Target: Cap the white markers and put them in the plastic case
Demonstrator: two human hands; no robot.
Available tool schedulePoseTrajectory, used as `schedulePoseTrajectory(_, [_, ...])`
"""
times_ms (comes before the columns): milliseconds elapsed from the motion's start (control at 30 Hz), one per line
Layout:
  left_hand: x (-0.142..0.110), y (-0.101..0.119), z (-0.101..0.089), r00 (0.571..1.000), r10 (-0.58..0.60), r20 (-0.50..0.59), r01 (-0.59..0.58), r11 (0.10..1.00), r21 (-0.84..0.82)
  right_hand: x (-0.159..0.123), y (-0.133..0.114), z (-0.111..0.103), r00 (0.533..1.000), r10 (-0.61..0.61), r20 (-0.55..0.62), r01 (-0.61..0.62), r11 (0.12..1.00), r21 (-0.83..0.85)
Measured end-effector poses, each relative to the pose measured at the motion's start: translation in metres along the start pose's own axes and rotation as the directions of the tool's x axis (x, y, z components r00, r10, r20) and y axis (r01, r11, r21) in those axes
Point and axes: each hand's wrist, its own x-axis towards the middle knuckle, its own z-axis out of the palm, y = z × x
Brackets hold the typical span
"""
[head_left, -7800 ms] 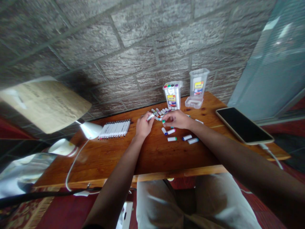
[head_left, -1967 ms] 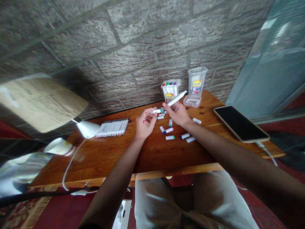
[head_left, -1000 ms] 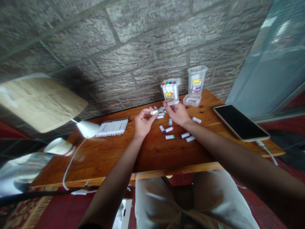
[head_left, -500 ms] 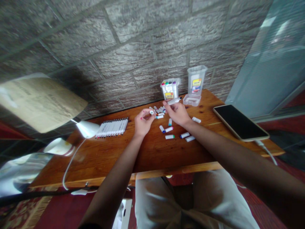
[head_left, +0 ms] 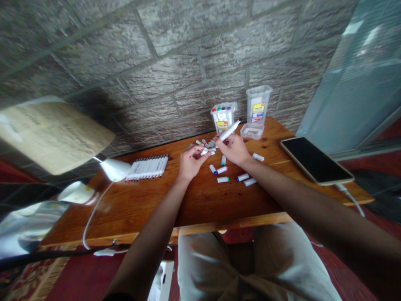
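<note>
My left hand (head_left: 190, 163) pinches a small white marker cap (head_left: 204, 151) between thumb and fingers, with pink stains on the skin. Just to its right, my right hand (head_left: 234, 148) grips a white marker (head_left: 230, 130), tilted with its dark tip up and to the right. Loose caps with coloured ends lie around both hands, among them a green-ended cap (head_left: 223, 179) and a blue-ended cap (head_left: 213, 169). More caps are heaped behind my fingers, partly hidden. A row of white markers (head_left: 148, 168) lies side by side on the wooden table (head_left: 134, 213), left of my left hand.
Against the wall stand a clear box of markers (head_left: 222, 119) and a second clear box (head_left: 258, 106) with its lid (head_left: 252, 131) open in front. A phone (head_left: 317, 161) on a cable lies at the right. At the left are a lamp (head_left: 56, 133) and a white cup (head_left: 77, 192).
My left hand has moved slightly right and down with the cap, closer to my right hand. The marker in my right hand has tipped more steeply upward.
</note>
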Motion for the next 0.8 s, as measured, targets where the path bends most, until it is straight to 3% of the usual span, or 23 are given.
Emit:
schedulePoseTrajectory(233, [0.0014,0.0029,-0.0027,0.996,0.074,0.043,-0.076,0.996,0.038,-0.0005,-0.0014,0.0009,1.0,0.014,-0.019,-0.013,0.999,0.047])
schedulePoseTrajectory(467, [0.0005,0.0082,-0.0032,0.986,0.141,0.092,-0.151,0.983,0.104,-0.0029,-0.0037,0.0013,0.999,-0.02,0.047,0.019,0.999,0.027])
schedulePoseTrajectory(800, [-0.0026,0.0076,-0.0009,0.994,0.001,0.105,-0.011,0.996,0.092,-0.0027,-0.0015,0.002,0.997,-0.057,0.047,0.056,0.998,0.026])
